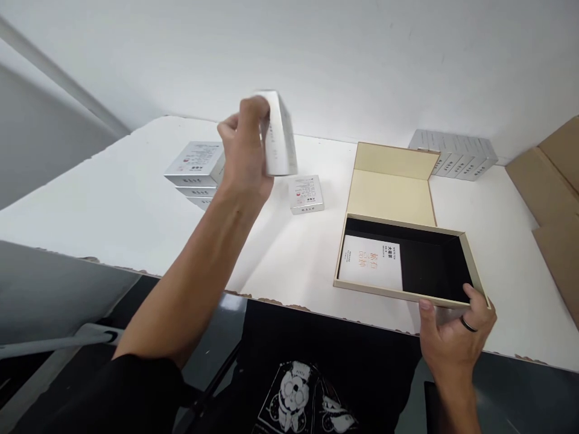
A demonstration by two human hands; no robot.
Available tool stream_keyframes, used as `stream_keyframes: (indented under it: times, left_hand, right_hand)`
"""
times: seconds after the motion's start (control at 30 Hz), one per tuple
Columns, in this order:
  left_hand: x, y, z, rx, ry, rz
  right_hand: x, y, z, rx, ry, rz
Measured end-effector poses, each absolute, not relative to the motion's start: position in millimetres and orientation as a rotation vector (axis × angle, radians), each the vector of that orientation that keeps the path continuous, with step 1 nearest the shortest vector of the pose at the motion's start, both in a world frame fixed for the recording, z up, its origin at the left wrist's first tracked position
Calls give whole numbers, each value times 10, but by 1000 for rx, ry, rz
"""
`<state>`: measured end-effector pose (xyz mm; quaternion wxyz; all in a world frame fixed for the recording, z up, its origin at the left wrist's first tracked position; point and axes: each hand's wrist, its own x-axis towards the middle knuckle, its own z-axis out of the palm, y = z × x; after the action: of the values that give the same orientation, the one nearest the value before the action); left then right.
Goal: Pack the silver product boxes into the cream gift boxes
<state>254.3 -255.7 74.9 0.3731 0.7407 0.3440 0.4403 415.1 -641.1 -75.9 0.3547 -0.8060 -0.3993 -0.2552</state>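
A small silver-white printed box [282, 135] is raised above the table with my left hand [246, 141] closed around it; the box is slightly blurred. To the right lies a cream gift box [384, 292] with a black interior and its lid [389, 190] folded open toward the back. Its left half holds a white printed box [371, 262], while the black right half shows bare. My right hand [456, 331], with a dark ring, grips the gift box at its front right corner. Below the raised box, one silver box [306, 193] lies flat on the table.
A stack of silver boxes [196, 166] stands at left, partly behind my forearm. Several silver boxes [456, 154] stand in a row at the back right, partly behind the lid. Brown cardboard [547, 187] is at the right edge. The white table [113, 199] has a chipped front edge.
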Motion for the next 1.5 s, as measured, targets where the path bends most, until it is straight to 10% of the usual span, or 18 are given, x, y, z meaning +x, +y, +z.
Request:
stream_keyframes:
  times: [0.2, 0.57, 0.77, 0.93, 1.5]
  left_hand:
    - [3067, -3827, 1330, 2010, 183, 890]
    - [4035, -4633, 1004, 2660, -12, -214]
    - [3599, -4373, 968, 2624, -13, 73]
    - [2937, -3511, 695, 2475, 967, 689]
    - [2493, -2909, 156, 1734, 1506, 852]
  right_hand:
    - [4163, -6407, -773, -2092, -1006, -653]
    - [4181, -6420, -762, -2089, -1055, -702]
    - [4173, -6437, -775, -2094, -1071, -739]
    - [4135, -6416, -737, -2125, -1048, -731]
    - [4155, -6420, -746, -2114, -1069, -804]
